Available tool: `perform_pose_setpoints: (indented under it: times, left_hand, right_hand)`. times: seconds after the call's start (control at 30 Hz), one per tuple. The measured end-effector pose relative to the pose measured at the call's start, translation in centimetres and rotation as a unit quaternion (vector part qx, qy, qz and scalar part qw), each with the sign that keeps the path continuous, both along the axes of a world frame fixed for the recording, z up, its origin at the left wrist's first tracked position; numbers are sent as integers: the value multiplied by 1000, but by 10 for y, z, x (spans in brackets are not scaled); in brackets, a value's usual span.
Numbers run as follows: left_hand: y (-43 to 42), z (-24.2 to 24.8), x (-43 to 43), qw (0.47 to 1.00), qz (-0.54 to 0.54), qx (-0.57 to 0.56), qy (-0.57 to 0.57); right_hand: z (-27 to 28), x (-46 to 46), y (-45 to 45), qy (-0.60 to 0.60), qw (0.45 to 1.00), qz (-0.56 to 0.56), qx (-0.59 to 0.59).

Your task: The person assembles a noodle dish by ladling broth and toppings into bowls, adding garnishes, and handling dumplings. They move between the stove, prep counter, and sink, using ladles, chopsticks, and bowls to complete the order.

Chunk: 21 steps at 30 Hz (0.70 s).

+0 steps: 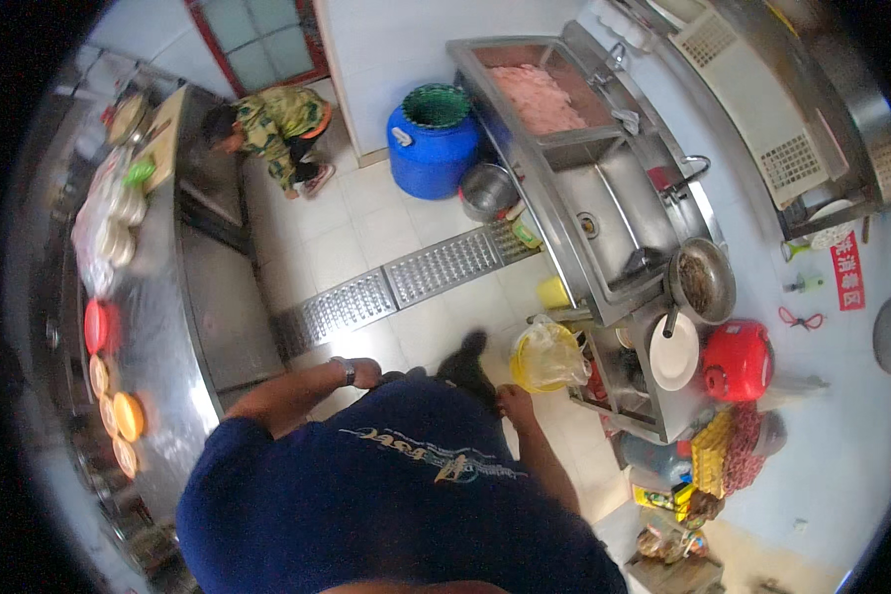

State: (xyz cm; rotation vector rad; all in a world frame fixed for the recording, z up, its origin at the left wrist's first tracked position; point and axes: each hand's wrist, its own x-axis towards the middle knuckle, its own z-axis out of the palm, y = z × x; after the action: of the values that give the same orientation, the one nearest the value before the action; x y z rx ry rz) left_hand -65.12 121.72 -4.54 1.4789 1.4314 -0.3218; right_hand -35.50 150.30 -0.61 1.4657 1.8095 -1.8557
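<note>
My left hand (365,373), with a wristwatch (346,371), hangs beside my body above the tiled floor. Its fingers are mostly hidden, and no object shows in it. On my other side, my right hand (516,405) hangs low with fingers curled down, nearest to a yellow bucket (523,360) with a clear plastic bag (553,353) over it. Whether that hand touches anything is unclear. Between the hands, a dark shoe and trouser leg (464,365) show below my dark blue shirt. A perforated metal drain cover (442,265) crosses the floor ahead.
A person (278,130) crouches by the steel counter (171,334) on the left. To the right, a sink basin (523,89) holds pale pink meat. A blue barrel (432,152) and metal pot (488,191) stand on the floor. A frying pan (702,282) rests near the sink corner.
</note>
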Motion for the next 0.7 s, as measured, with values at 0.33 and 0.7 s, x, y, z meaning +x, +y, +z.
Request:
perform_pose_setpoints:
  times: [0.33,0.7]
  left_hand:
    - [152,82,-124,773,586,166,-178]
    - [361,255,-422,537,698,371,-294]
  right_hand:
    - [-8,-190,167,-25,951,200,233]
    - [107,-419,292,148,921,268,240]
